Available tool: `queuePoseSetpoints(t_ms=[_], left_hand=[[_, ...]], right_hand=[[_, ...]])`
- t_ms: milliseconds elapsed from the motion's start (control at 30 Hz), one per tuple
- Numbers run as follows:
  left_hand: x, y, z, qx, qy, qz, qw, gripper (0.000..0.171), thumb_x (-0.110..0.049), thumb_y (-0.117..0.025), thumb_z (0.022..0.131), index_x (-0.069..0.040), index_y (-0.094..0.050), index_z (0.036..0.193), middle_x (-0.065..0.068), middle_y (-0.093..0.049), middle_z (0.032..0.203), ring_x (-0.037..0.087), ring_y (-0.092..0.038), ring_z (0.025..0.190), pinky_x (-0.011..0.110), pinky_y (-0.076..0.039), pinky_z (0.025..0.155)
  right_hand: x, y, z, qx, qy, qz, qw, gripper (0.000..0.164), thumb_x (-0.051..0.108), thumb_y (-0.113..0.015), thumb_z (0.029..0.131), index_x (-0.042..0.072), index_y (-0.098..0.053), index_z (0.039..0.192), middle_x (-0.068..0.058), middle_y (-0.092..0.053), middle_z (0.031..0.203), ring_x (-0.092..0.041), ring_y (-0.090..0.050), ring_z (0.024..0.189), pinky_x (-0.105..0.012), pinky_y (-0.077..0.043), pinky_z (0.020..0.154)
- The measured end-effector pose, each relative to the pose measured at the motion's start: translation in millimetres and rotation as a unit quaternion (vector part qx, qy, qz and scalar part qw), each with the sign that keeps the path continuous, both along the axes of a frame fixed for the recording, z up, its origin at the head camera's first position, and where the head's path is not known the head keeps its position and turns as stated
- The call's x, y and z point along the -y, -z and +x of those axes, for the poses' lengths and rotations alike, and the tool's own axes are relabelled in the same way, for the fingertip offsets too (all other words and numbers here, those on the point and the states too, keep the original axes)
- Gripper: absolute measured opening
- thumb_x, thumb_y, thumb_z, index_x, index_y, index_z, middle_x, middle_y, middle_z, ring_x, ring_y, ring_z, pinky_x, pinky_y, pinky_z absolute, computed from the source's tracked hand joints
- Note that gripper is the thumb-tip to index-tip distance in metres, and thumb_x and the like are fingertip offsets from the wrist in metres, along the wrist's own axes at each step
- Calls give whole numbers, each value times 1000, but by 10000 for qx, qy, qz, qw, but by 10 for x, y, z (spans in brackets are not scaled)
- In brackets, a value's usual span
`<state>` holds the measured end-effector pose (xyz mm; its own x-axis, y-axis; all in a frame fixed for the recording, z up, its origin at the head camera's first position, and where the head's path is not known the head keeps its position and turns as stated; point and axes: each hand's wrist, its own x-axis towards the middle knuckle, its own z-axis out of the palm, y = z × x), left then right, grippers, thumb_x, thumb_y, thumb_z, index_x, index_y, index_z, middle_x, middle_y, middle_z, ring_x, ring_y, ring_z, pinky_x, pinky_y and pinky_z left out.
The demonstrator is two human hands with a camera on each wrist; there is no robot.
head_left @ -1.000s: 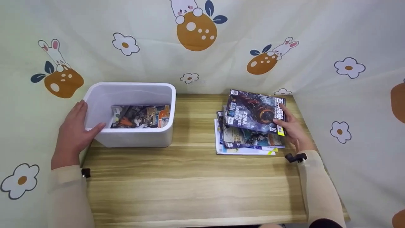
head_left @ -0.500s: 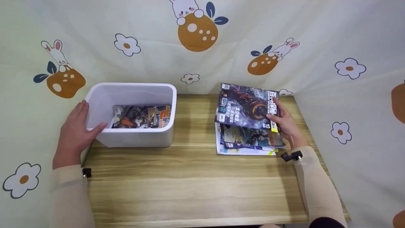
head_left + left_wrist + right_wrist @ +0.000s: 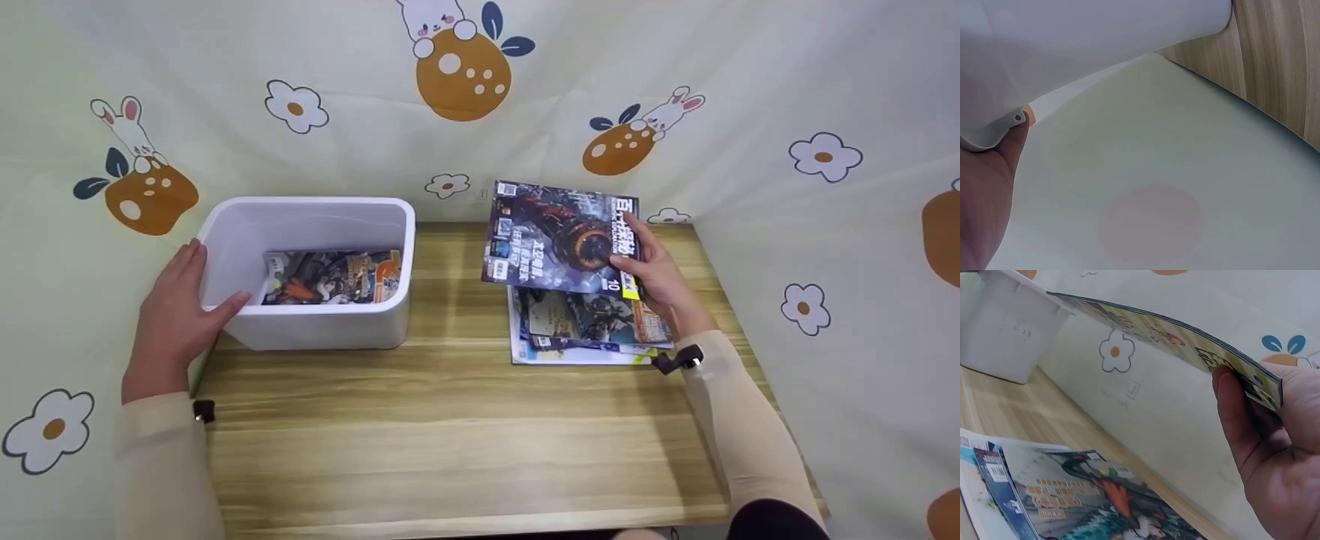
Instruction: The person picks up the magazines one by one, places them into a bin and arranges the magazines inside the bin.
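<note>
My right hand pinches a dark magazine by its right edge, thumb on the cover and fingers beneath. In the right wrist view the magazine hangs clear of the stack, slightly bowed. Below it lies a stack of magazines, partly hidden by the held one; a grey-covered magazine is on top. At the left, my left hand grips the rim of a white plastic bin, thumb over the edge. Inside the bin lies another magazine. The left wrist view shows fingers under the rim.
Bin and stack stand apart on a wood-grain table. A pale cloth printed with rabbits and flowers hangs close behind the table and at both sides.
My right hand has carried the dark magazine left and slightly away from me, uncovering more of the stack. My left hand and the bin have stayed in place.
</note>
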<state>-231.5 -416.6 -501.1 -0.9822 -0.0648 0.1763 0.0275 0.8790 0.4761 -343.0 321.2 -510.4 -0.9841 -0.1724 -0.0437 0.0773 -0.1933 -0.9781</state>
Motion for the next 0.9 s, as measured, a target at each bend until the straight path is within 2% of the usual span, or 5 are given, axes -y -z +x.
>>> queuePoseSetpoints(t_ms=[233, 467, 800, 900], left_hand=[[6, -19, 14, 29, -22, 16, 10000, 112, -70, -62, 102, -6, -9, 178, 21, -8, 184, 45, -7, 170, 75, -10, 131], [-12, -15, 10, 13, -9, 21, 10000, 113, -71, -63, 101, -8, -9, 178, 20, -9, 184, 45, -7, 170, 77, -10, 129], [-11, -32, 20, -112, 80, -18, 9999, 111, -68, -62, 102, -2, -14, 176, 23, -13, 183, 45, -10, 169, 74, -13, 131], [-12, -29, 23, -81, 62, 3, 9999, 111, -69, -62, 102, -3, -13, 177, 22, -12, 183, 44, -9, 170, 73, -12, 132]], right_hand=[[216, -126, -25, 16, -134, -113, 9998, 96, -10, -71, 102, 32, -30, 177, -15, -42, 164, -26, -68, 122, -38, -67, 94], [394, -233, -28, -141, -312, -136, 9993, 94, -10, -69, 103, 29, -29, 178, -14, -37, 170, -27, -65, 126, -36, -65, 97], [695, -370, -6, -154, -667, -533, 9962, 95, -14, -68, 102, 29, -30, 177, -17, -44, 165, -27, -69, 123, -40, -66, 95], [790, -412, -1, -142, -769, -584, 9952, 94, -14, -66, 102, 29, -29, 178, -17, -44, 164, -28, -71, 120, -41, -67, 93]])
